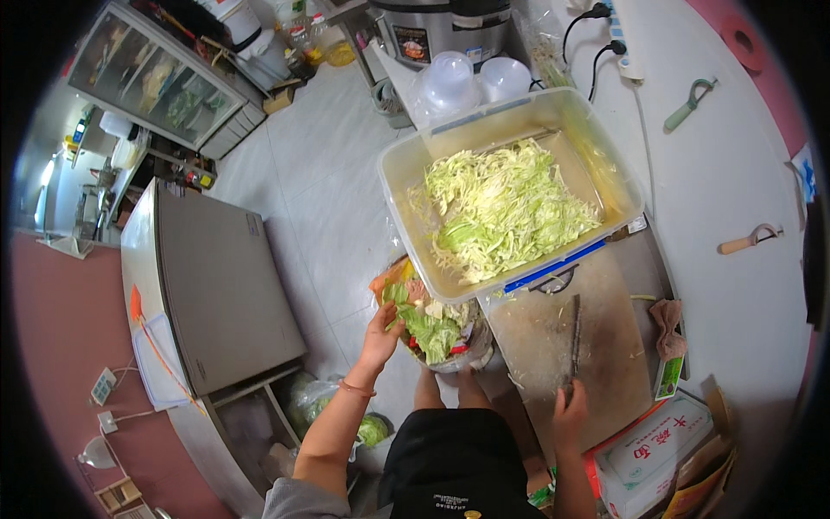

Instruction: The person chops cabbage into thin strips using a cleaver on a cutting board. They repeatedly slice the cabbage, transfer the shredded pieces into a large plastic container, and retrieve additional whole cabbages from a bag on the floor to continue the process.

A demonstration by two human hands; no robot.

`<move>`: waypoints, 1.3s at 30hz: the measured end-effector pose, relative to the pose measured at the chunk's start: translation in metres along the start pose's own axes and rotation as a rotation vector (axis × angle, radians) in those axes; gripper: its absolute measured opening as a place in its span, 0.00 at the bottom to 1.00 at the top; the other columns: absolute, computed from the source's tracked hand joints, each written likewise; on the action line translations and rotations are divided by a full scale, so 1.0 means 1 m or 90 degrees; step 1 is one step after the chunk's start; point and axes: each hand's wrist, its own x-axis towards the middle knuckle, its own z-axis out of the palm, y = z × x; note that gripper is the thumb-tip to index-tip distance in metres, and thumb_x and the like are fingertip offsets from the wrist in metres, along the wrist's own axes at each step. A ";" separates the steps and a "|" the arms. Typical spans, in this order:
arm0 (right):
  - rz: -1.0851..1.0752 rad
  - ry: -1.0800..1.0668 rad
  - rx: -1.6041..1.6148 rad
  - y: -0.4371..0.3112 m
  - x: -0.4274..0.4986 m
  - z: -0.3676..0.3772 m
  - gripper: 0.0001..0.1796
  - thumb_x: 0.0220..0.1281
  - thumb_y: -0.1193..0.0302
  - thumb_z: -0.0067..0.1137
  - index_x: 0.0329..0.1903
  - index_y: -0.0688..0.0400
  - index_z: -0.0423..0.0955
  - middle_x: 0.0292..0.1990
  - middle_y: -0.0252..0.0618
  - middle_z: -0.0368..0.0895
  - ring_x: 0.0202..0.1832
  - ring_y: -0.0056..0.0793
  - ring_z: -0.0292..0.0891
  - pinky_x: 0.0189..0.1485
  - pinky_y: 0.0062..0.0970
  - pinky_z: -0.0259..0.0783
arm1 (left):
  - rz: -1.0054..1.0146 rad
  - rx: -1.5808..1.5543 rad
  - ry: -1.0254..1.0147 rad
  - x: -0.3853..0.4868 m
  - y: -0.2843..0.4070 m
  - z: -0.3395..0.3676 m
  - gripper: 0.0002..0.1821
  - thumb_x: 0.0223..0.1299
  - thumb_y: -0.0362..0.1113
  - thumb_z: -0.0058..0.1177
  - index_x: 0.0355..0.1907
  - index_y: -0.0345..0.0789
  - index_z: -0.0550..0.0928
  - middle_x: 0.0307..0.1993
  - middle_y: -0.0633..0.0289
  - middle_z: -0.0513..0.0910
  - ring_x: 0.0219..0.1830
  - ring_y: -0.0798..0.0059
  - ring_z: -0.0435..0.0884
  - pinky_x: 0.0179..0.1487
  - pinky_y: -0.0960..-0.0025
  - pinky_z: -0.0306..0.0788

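Observation:
My left hand (381, 334) is over the left edge of a waste bin, fingers apart, beside discarded cabbage leaves (433, 331) that lie on top of the other waste. It does not plainly hold anything. My right hand (570, 410) grips the handle of a kitchen knife (576, 337), whose blade is seen nearly edge-on over a worn cutting board (609, 337). Cabbage shreds cling to the board. Beyond the board, a large translucent plastic tub (395, 188) holds a heap of shredded cabbage (512, 207).
Plastic bowls (449, 78) and a large metal cooker (441, 32) stand behind the tub. A cloth (668, 327) lies right of the board, a printed carton (655, 447) below it. Peelers (687, 107) hang on the right wall. A chest freezer (220, 279) stands left; whole cabbage (373, 429) lies low beside it.

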 end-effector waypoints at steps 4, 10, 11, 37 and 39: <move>-0.075 -0.167 -0.008 -0.029 -0.005 0.011 0.20 0.72 0.68 0.60 0.60 0.65 0.75 0.44 0.54 0.80 0.43 0.58 0.79 0.48 0.47 0.76 | -0.014 -0.029 -0.007 -0.006 -0.022 -0.009 0.23 0.72 0.31 0.57 0.66 0.27 0.74 0.60 0.52 0.81 0.61 0.68 0.79 0.65 0.66 0.73; -0.039 -0.186 -0.034 -0.030 -0.001 0.019 0.22 0.71 0.70 0.61 0.63 0.65 0.73 0.49 0.57 0.78 0.48 0.58 0.77 0.49 0.46 0.74 | -0.197 -0.092 0.144 -0.097 -0.078 -0.035 0.18 0.72 0.31 0.57 0.61 0.29 0.79 0.52 0.61 0.84 0.56 0.75 0.79 0.63 0.71 0.72; -0.021 -0.180 -0.049 -0.023 0.004 0.017 0.23 0.71 0.70 0.61 0.64 0.66 0.72 0.52 0.59 0.78 0.50 0.58 0.77 0.51 0.45 0.74 | -0.242 -0.084 0.160 -0.120 -0.097 -0.039 0.17 0.72 0.31 0.57 0.60 0.30 0.79 0.51 0.62 0.84 0.55 0.77 0.79 0.63 0.72 0.71; -0.270 -0.731 -0.040 -0.147 -0.267 0.236 0.15 0.73 0.75 0.55 0.60 0.60 0.74 0.47 0.52 0.80 0.47 0.49 0.80 0.49 0.38 0.76 | -0.510 -0.135 0.373 -0.422 -0.517 -0.186 0.15 0.65 0.36 0.63 0.51 0.30 0.84 0.49 0.50 0.88 0.54 0.61 0.87 0.59 0.63 0.77; -0.221 -0.825 -0.033 -0.191 -0.293 0.286 0.15 0.73 0.74 0.55 0.60 0.58 0.75 0.49 0.54 0.80 0.49 0.53 0.80 0.50 0.41 0.76 | -0.527 -0.167 0.376 -0.414 -0.549 -0.210 0.19 0.65 0.37 0.63 0.55 0.30 0.83 0.51 0.49 0.87 0.56 0.59 0.85 0.61 0.63 0.75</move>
